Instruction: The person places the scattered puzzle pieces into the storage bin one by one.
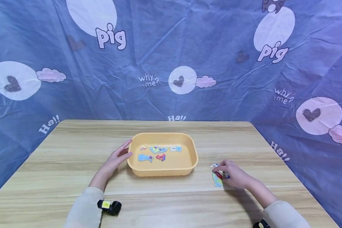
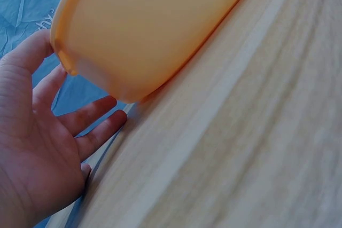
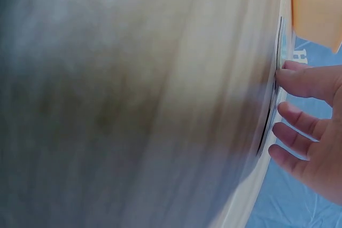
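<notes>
A yellow plastic tray (image 1: 163,173) stands on the table. Flat sea-animal cutouts lie inside it, among them a blue whale (image 1: 145,157) and a red piece (image 1: 161,157). At the tray's left end, my left hand (image 1: 114,161) holds the rim; the left wrist view has the thumb (image 2: 35,49) over the rim and the other fingers spread below. To the right of the tray, my right hand (image 1: 236,174) is at a small group of colourful cutouts (image 1: 217,181), thumb and forefinger pinching at their edge. Part of this group is hidden by the fingers.
The wood-grain table (image 1: 165,205) reaches back to a blue printed cloth (image 1: 148,101) hanging behind and on both sides. Black wrist cameras (image 1: 110,207) sit on both sleeves. Table surface lies between the tray and the right hand's cutouts.
</notes>
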A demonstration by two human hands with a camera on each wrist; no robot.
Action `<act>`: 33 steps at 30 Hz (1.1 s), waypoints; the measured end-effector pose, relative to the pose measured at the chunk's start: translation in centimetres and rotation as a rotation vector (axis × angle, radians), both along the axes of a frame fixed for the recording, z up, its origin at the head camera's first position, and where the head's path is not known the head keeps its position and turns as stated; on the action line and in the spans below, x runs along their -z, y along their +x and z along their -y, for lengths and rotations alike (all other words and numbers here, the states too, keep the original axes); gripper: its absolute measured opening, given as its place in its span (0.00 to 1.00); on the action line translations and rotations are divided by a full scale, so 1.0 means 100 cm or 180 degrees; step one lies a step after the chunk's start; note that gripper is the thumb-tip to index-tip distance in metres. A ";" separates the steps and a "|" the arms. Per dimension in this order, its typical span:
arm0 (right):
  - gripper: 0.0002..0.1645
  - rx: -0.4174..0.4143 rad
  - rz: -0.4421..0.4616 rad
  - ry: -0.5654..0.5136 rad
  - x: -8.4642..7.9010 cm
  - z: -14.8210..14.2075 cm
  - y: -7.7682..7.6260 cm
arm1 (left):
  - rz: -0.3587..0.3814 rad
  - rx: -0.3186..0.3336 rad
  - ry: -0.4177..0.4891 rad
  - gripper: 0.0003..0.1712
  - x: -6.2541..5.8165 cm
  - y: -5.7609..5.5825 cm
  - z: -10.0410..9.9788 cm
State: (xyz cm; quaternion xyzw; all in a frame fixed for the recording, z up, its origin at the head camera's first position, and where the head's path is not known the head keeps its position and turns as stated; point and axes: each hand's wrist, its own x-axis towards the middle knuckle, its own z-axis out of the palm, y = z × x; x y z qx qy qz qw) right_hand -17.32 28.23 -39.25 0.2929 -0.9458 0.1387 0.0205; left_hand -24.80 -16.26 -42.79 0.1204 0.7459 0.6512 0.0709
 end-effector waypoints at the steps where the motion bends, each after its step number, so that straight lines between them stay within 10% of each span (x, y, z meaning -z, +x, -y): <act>1: 0.22 0.0019 0.0008 -0.0008 0.000 0.000 0.000 | 0.0008 -0.0006 -0.0003 0.34 0.000 0.000 0.000; 33: 0.18 0.0112 -0.0117 -0.0269 0.013 0.000 -0.004 | -0.0045 0.0026 -0.0004 0.34 0.000 -0.001 0.000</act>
